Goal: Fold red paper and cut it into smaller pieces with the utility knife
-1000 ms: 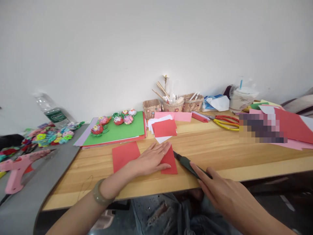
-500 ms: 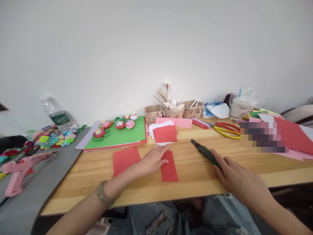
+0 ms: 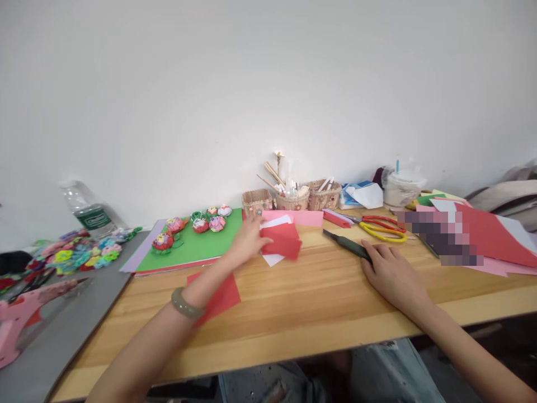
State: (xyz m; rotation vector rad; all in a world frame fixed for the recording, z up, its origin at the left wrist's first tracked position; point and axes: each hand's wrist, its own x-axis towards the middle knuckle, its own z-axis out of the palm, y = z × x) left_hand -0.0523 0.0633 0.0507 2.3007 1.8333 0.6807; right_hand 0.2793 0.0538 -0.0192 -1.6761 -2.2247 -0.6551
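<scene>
My left hand [image 3: 248,238], smeared a little by motion, is at the left edge of a small stack of red paper pieces [image 3: 282,240] with white paper [image 3: 273,259] under them. Its thumb and fingers are apart, the thumb touching the edge of the red paper. A red paper piece [image 3: 222,299] lies on the table, partly under my left forearm. My right hand [image 3: 390,274] rests on the table with its fingers closed on the handle of a dark green craft knife [image 3: 346,245], whose narrow dark end points left and away from me.
Paper flowers [image 3: 200,225] stand on green sheets [image 3: 201,249] at the left. A pink glue gun [image 3: 25,316] and a bottle [image 3: 92,215] are farther left. Woven baskets [image 3: 292,200] line the wall; scissors [image 3: 380,228], a cup [image 3: 403,187] and coloured sheets [image 3: 495,232] lie right.
My left hand has moved away from me to the stack. The red piece that was under it is gone from the table's middle. The knife has turned slightly in my right hand.
</scene>
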